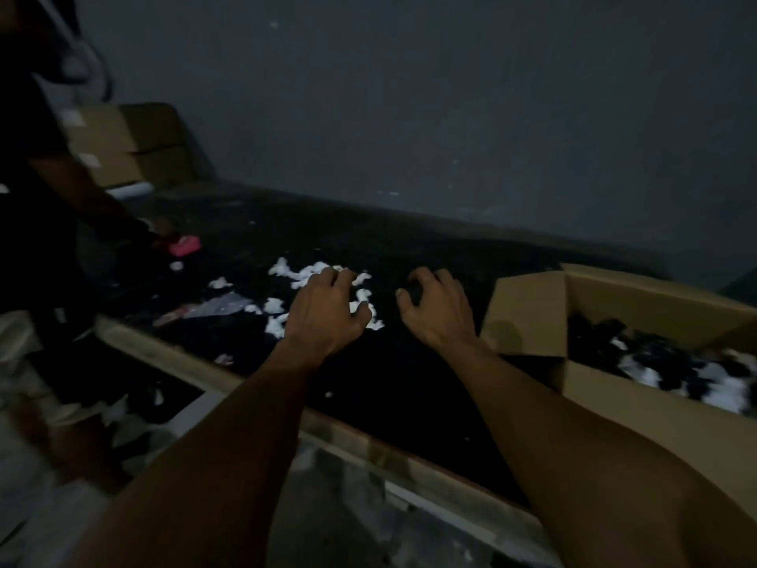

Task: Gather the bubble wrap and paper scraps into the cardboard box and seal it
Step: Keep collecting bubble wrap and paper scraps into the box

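Note:
The scene is dim. Several white paper scraps (286,270) lie scattered on a dark table top (409,387). My left hand (325,311) hovers over the scraps with fingers bent, palm down, some scraps showing under its fingertips. My right hand (436,307) is a short way to the right over bare dark surface, fingers curled downward, with nothing visible in it. An open cardboard box (528,313) stands at the right, flaps up, holding dark and white scraps (655,362). A flat greyish sheet (221,305), possibly bubble wrap, lies left of the scraps.
Another person (37,223) stands at the left, with a pink object (185,244) near their hand. Stacked cardboard boxes (135,145) sit at the back left. The table's pale wooden edge (254,383) runs diagonally. More scraps lie on the floor (135,407) below.

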Tool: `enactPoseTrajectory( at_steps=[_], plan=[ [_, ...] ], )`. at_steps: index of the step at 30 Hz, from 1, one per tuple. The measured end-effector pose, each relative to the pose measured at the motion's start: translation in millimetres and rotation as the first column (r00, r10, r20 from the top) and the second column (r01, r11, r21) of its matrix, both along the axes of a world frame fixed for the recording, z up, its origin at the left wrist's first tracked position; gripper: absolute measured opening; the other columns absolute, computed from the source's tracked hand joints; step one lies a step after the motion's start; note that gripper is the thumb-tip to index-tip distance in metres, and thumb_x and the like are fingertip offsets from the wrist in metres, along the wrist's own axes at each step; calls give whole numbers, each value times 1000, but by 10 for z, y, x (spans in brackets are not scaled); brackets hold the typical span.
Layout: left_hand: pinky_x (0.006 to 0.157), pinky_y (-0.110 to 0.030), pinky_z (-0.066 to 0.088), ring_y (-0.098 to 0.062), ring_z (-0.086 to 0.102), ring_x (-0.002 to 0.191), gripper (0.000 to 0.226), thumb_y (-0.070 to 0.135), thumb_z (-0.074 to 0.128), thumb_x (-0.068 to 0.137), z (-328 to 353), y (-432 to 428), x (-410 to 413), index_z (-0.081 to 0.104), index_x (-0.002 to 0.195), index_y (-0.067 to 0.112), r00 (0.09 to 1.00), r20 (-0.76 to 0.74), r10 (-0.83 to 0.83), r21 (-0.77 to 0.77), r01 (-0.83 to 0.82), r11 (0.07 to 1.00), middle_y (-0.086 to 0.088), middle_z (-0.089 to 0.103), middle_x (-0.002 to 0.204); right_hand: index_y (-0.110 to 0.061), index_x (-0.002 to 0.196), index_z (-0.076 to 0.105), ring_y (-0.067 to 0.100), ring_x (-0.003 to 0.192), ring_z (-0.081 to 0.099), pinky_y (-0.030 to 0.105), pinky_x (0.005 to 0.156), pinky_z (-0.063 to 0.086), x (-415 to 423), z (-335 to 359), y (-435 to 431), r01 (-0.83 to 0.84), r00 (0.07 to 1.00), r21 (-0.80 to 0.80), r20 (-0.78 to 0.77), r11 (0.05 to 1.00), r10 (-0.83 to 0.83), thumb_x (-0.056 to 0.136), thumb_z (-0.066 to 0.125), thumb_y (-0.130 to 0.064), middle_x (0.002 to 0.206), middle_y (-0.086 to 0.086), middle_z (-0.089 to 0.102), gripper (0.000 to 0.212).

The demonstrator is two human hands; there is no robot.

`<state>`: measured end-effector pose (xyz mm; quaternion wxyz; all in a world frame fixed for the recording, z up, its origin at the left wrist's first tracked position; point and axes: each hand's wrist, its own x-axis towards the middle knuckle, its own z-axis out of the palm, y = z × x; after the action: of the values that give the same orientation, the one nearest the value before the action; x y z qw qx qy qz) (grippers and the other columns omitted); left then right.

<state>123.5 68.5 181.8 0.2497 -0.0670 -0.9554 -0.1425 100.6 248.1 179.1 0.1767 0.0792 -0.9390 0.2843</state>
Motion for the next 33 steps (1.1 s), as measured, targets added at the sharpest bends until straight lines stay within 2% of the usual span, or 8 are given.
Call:
enactPoseTrajectory(
  at_steps=[6,11,15,21,27,29,31,33],
  plan=[
    [80,-39,48,-31,56,100,52,46,52,80,-357,-889,103,54,120,14,985,51,164,11,-165,986,-12,57,113,-21,121,53,33,113,47,41,92,45,-201,-280,-776,-127,991,35,38,991,125,89,50,-46,124,12,50,40],
    [67,-40,51,-38,60,80,52,45,48,78,-718,-1306,-115,62,109,6,974,90,208,-42,-205,978,-18,61,96,-21,121,53,32,116,46,42,96,43,-581,-627,-1189,-193,979,29,66,981,190,88,52,-44,125,12,50,40],
    [77,-39,49,-32,57,96,41,37,60,85,-912,-1478,-523,53,118,15,944,171,283,-15,-285,958,-12,55,110,-21,121,53,33,116,46,43,95,43,-1024,-933,-1397,-233,970,55,82,971,229,88,53,-44,125,11,50,40],
    [84,-44,46,-38,52,107,54,32,63,85,-1395,-1475,-1163,46,134,18,921,273,277,27,-295,955,-16,49,124,-23,118,55,34,116,43,46,91,44,-1651,-1478,-1392,-210,972,117,136,971,193,85,58,-44,124,10,50,39],
    [83,-49,48,-43,46,110,59,38,63,82,-1939,-1379,-1567,33,133,31,906,334,262,0,-278,961,-18,42,128,-33,128,51,42,125,36,56,97,38,-1968,-2046,-1312,-104,981,215,184,971,64,77,46,-61,140,16,39,58],
    [92,-53,43,-45,37,122,63,46,63,81,-2073,-1387,-1690,29,134,36,892,347,289,-15,-303,953,-19,35,138,-38,133,47,45,128,33,61,101,33,-2047,-2180,-1336,-43,983,222,182,974,2,74,47,-69,145,19,34,66],
    [104,-59,30,-45,21,135,68,58,58,82,-2179,-1432,-1832,24,139,43,873,377,309,-9,-330,944,-17,22,150,-44,137,40,46,133,28,65,103,27,-2176,-2278,-1379,20,979,221,191,975,-64,70,49,-80,150,20,27,76],
    [109,-63,18,-41,5,143,74,67,52,81,-2292,-1486,-2005,19,144,48,862,420,282,17,-318,948,-10,9,157,-50,139,33,48,136,21,69,103,22,-2327,-2354,-1410,21,970,232,233,973,-76,66,47,-87,154,21,17,83]
  ],
)
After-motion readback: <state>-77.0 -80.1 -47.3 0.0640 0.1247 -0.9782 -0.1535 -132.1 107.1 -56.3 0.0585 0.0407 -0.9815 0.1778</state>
